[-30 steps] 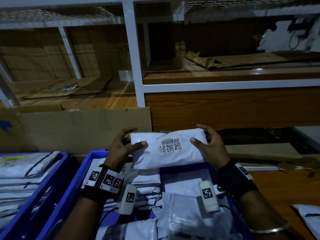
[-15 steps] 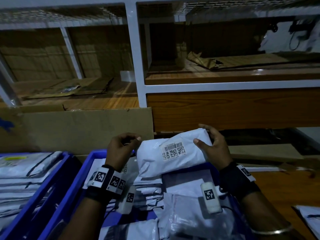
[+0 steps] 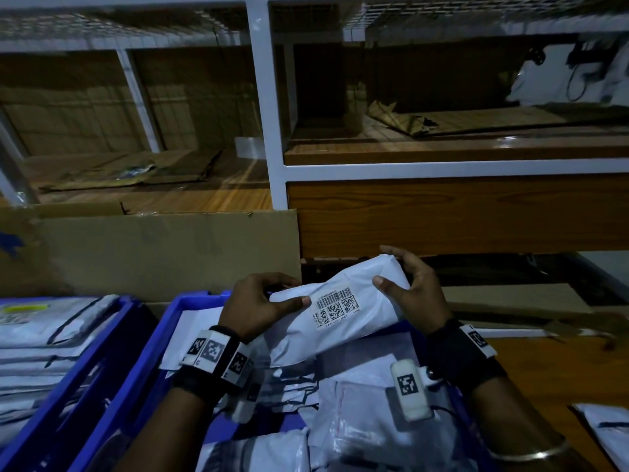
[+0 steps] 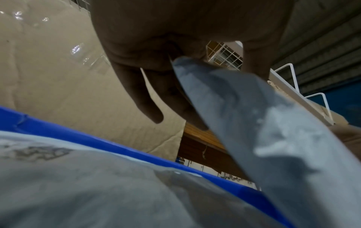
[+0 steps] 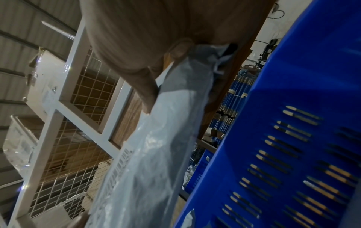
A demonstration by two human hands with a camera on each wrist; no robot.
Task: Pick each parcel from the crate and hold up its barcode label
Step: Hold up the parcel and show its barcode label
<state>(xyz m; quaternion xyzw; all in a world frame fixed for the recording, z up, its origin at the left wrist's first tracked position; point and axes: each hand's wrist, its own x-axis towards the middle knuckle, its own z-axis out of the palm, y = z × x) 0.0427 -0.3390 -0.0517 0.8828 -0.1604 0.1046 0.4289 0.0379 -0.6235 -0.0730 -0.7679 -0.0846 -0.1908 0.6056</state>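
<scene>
A white plastic parcel [image 3: 343, 315] hangs tilted above the blue crate [image 3: 149, 338], its right end higher. Its barcode label [image 3: 337, 307] faces up toward the head camera. My left hand [image 3: 262, 306] pinches the parcel's lower left end, thumb on top. My right hand [image 3: 408, 287] grips the upper right end, thumb on the front face. In the left wrist view the parcel [image 4: 254, 131] runs down from the fingers [image 4: 148, 100]. In the right wrist view the thumb [image 5: 140, 86] presses on the parcel [image 5: 162, 146] beside the crate wall [image 5: 293, 108].
The crate holds several more white parcels [image 3: 357, 420]. A second blue crate [image 3: 51, 352] of parcels stands at the left. A cardboard sheet [image 3: 163, 250] leans behind the crates. A white-framed rack with wooden shelves [image 3: 442, 212] rises in front. Another parcel [image 3: 609, 427] lies at the right edge.
The parcel has tilted, its right end rising and its left end dropping. My left hand let go of the left end for a moment and now pinches it again lower down.
</scene>
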